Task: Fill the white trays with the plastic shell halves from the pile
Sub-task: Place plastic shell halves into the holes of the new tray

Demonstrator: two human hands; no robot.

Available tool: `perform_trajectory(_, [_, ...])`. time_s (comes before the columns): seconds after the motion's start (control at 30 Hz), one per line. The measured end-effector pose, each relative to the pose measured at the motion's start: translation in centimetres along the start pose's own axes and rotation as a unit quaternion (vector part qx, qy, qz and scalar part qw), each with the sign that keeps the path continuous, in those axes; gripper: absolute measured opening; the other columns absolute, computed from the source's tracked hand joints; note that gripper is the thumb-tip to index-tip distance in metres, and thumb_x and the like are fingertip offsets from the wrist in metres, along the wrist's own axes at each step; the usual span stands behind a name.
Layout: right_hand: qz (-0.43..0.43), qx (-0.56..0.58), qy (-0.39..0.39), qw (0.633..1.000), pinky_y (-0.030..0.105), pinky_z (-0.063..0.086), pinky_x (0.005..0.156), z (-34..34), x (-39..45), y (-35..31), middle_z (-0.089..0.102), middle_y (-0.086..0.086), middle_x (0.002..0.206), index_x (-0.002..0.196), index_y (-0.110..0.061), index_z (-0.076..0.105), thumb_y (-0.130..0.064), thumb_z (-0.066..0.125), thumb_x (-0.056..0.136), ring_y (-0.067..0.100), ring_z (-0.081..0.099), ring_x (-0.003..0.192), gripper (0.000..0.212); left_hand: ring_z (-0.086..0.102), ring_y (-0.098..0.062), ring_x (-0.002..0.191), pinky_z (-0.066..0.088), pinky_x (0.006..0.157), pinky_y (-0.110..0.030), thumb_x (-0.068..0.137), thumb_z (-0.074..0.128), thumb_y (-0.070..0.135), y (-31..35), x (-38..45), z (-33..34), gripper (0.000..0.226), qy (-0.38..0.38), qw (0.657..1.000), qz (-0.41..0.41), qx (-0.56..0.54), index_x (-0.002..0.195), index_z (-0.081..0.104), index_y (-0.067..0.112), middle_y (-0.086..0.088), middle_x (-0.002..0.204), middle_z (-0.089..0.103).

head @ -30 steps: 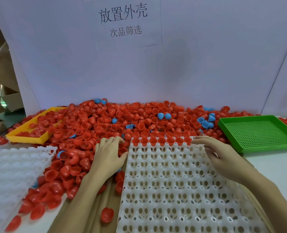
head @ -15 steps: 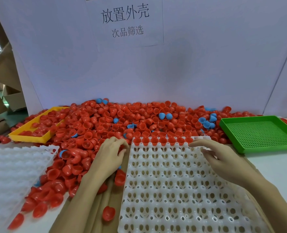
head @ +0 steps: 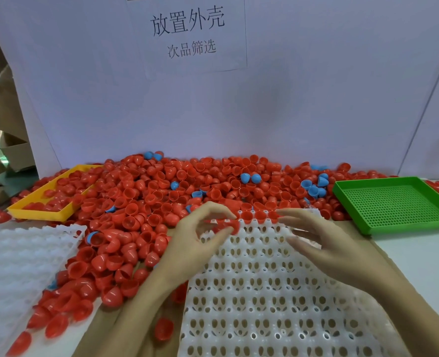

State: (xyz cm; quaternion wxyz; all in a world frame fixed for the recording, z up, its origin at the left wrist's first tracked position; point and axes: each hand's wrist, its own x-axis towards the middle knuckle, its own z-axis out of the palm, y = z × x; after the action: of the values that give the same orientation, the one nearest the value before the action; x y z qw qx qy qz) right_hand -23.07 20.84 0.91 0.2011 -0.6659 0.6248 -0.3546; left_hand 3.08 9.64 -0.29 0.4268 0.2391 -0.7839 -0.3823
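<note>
A: Left fingers [head: 214,211] curled, thumb and forefinger pinching a red shell half [head: 232,226] at the far edge of the white tray [head: 264,292].
B: Right fingers [head: 294,215]?
A: Spread and relaxed, nothing in them, right hand [head: 326,243] low over the tray's far right part. Can't tell if it touches.
B: Left hand [head: 195,240] position?
A: Over the tray's far left corner, wrist crossing the near edge of the pile [head: 161,202].
B: Tray fill?
A: Far row holds red halves, open side up. Other pockets bare.
B: Pile?
A: Mostly red, some blue halves [head: 250,178] mixed in, spread across the worktop [head: 419,248] behind and left of the tray, up to the white backboard [head: 316,99].
B: Other stuff?
A: Second white tray [head: 12,258] at left, its pockets bare. Yellow tray [head: 46,212] far left, red halves in it. Green perforated tray [head: 398,204] at right. Paper sign [head: 187,32] with printed characters on the backboard.
</note>
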Motion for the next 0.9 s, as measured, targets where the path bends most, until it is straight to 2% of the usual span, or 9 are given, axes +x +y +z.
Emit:
perform_trajectory(0.1, [-0.036, 0.064, -0.013, 0.997, 0.02, 0.049, 0.108, 0.8, 0.0, -0.8, 0.064, -0.023, 0.136, 0.147, -0.051, 0.046, -0.037, 0.073, 0.094, -0.006, 0.056, 0.131, 0.062, 0.068, -0.02, 0.118, 0.054, 0.099, -0.028, 0.096, 0.075, 0.011, 0.6, -0.6, 2.1, 0.021, -0.054, 0.995, -0.027, -0.083, 0.111, 0.067, 0.023, 0.005, 0.113, 0.072])
perform_trajectory(0.17, [-0.06, 0.084, -0.017, 0.995, 0.019, 0.054, 0.1, 1.7, 0.0, -1.4, 0.066, -0.023, 0.132, 0.143, -0.053, 0.05, -0.04, 0.073, 0.092, -0.002, 0.062, 0.126, 0.058, 0.069, -0.021, 0.118, 0.054, 0.096, -0.026, 0.097, 0.074, 0.011, 0.7, -0.8, 2.8, 0.021, -0.076, 0.991, -0.036, -0.105, 0.112, 0.066, 0.023, 0.003, 0.113, 0.072])
perform_trajectory(0.37, [-0.083, 0.06, 0.029, 0.994, 0.028, 0.062, 0.081, 3.7, 0.0, -1.7, 0.075, -0.017, 0.108, 0.125, -0.039, 0.065, -0.031, 0.07, 0.097, 0.006, 0.074, 0.099, 0.029, 0.074, -0.022, 0.107, 0.057, 0.089, -0.025, 0.1, 0.07, 0.012, 0.9, -1.0, 2.6, 0.015, -0.128, 0.983, -0.052, -0.121, 0.112, 0.065, 0.019, -0.003, 0.109, 0.076])
perform_trajectory(0.6, [-0.075, 0.065, 0.032, 0.995, 0.029, 0.062, 0.077, 4.2, -0.1, -1.6, 0.072, -0.019, 0.106, 0.118, -0.044, 0.058, -0.027, 0.074, 0.096, 0.009, 0.074, 0.097, 0.033, 0.07, -0.021, 0.117, 0.059, 0.096, -0.032, 0.101, 0.068, 0.013, 0.7, -1.0, 2.7, 0.028, -0.157, 0.978, -0.07, -0.116, 0.126, 0.066, 0.026, 0.003, 0.127, 0.069])
perform_trajectory(0.67, [-0.069, 0.075, 0.028, 0.994, 0.031, 0.062, 0.075, 4.4, 0.0, -1.5, 0.071, -0.017, 0.106, 0.122, -0.044, 0.054, -0.026, 0.073, 0.096, 0.011, 0.074, 0.096, 0.037, 0.07, -0.02, 0.117, 0.058, 0.099, -0.034, 0.101, 0.068, 0.017, 0.7, -1.1, 2.9, 0.03, -0.15, 0.981, -0.068, -0.1, 0.129, 0.067, 0.03, 0.007, 0.132, 0.067])
perform_trajectory(0.77, [-0.051, 0.087, 0.023, 0.995, 0.029, 0.061, 0.08, 4.6, 0.0, -1.5, 0.067, -0.019, 0.11, 0.136, -0.047, 0.046, -0.04, 0.069, 0.095, 0.01, 0.072, 0.1, 0.047, 0.072, -0.02, 0.112, 0.058, 0.098, -0.032, 0.099, 0.073, 0.028, 0.8, -0.7, 2.7, 0.044, -0.083, 0.987, -0.08, -0.114, 0.14, 0.061, 0.039, 0.009, 0.135, 0.066])
perform_trajectory(0.83, [-0.044, 0.079, 0.02, 0.996, 0.027, 0.059, 0.083, 4.6, -0.1, -1.4, 0.065, -0.023, 0.115, 0.139, -0.048, 0.044, -0.048, 0.065, 0.094, 0.006, 0.069, 0.106, 0.049, 0.072, -0.02, 0.115, 0.059, 0.098, -0.037, 0.094, 0.078, 0.034, 0.6, -0.2, 2.0, 0.061, 0.029, 0.981, -0.106, -0.159, 0.146, 0.051, 0.052, 0.008, 0.134, 0.067])
perform_trajectory(0.9, [-0.042, 0.072, 0.011, 0.996, 0.03, 0.059, 0.085, 4.6, -0.1, -1.2, 0.064, -0.025, 0.116, 0.138, -0.048, 0.045, -0.044, 0.064, 0.098, 0.005, 0.067, 0.108, 0.044, 0.07, -0.022, 0.121, 0.055, 0.102, -0.045, 0.09, 0.082, 0.033, 0.2, 0.1, 1.2, 0.081, 0.145, 0.951, -0.143, -0.231, 0.146, 0.036, 0.068, -0.002, 0.138, 0.066])
